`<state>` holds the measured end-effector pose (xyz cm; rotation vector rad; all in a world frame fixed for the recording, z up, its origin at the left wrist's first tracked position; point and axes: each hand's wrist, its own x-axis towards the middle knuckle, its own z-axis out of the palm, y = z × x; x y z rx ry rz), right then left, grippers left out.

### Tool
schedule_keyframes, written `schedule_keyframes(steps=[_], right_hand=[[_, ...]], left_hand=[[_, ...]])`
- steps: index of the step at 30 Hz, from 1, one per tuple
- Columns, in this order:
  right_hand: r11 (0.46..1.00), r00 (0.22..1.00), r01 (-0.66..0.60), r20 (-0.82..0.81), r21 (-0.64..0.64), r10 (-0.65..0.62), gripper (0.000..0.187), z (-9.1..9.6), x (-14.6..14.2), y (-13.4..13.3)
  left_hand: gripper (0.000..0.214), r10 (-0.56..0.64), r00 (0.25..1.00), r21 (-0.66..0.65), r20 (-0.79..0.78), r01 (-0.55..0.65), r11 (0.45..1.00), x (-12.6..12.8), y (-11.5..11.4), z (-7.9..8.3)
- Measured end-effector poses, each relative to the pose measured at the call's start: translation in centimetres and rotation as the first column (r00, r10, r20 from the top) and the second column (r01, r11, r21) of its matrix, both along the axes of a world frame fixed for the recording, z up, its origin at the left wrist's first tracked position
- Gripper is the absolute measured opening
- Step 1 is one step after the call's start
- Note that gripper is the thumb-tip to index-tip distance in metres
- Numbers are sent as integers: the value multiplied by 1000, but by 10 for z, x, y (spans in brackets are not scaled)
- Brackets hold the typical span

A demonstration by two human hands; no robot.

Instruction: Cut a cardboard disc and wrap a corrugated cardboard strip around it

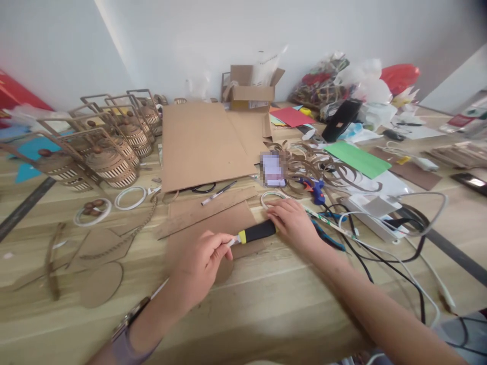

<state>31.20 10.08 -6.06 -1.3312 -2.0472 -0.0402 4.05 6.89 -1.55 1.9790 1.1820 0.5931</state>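
Note:
My left hand (207, 261) is closed around the pale shaft of a hand tool with a black handle (258, 231) and a yellow collar. A thin pale line shows beyond my wrist, perhaps the same shaft. At the handle's far end, the bent fingers of my right hand (292, 223) close on the black grip. Below both hands lie brown cardboard pieces (213, 220), one strip with a dark edge. A round piece (224, 271) is partly covered by my left hand. Just beyond my right fingers sits a white ring (268, 197).
Bamboo lanterns with handles (110, 165) crowd the left. A large cardboard sheet (205, 144) lies ahead, near a pen (218, 192) and a phone (273, 170). To the right are a blue glue gun (315, 190), curled brown strips (304, 162), pliers (329, 237) and tangled cables (380, 253).

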Motion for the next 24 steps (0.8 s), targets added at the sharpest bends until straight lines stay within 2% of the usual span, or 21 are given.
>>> schedule_keyframes(steps=[2, 4, 6, 7, 9, 10, 12, 14, 18, 21, 24], right_hand=[[999, 999, 16, -32, -37, -17, 19, 11, -16, -13], [995, 997, -24, -80, -100, 16, 17, 24, -37, -29], [933, 950, -189, -297, -305, 95, 12, 35, -59, -43], [891, 918, -247, -388, -381, 88, 10, 38, -69, -48], [827, 868, -297, -495, -478, 25, 14, 39, -83, -52], [814, 857, -297, -516, -500, -3, 17, 38, -88, -53], [821, 843, -283, -537, -495, -33, 21, 34, -90, -50], [852, 815, -254, -575, -457, -65, 21, 28, -84, -45], [929, 754, -103, -637, -355, -160, 27, 20, -62, -34], [960, 752, -1, -633, -279, -183, 28, 16, -50, -29], [972, 768, 87, -607, -218, -205, 25, 12, -45, -26]], left_hand=[[30, 13, 1000, -36, 5, -13, 999, 0, 1, 2], [34, 24, 999, -79, 25, -22, 997, 2, 1, 2], [40, 10, 999, -115, 53, -4, 993, 3, 0, 1], [41, -4, 998, -123, 65, 13, 992, 4, -1, 1], [42, -31, 996, -109, 80, 40, 993, 5, -2, 0], [42, -36, 996, -90, 77, 43, 995, 5, -3, 0], [43, -24, 999, -57, 43, 27, 998, 3, -3, 2], [43, 8, 999, -54, -38, -10, 998, -3, -1, 5], [41, 123, 961, -26, -249, -133, 991, -33, 1, 8], [38, 185, 935, 0, -302, -194, 981, -62, -3, 6], [34, 212, 923, -27, -320, -233, 972, -80, -10, 6]])
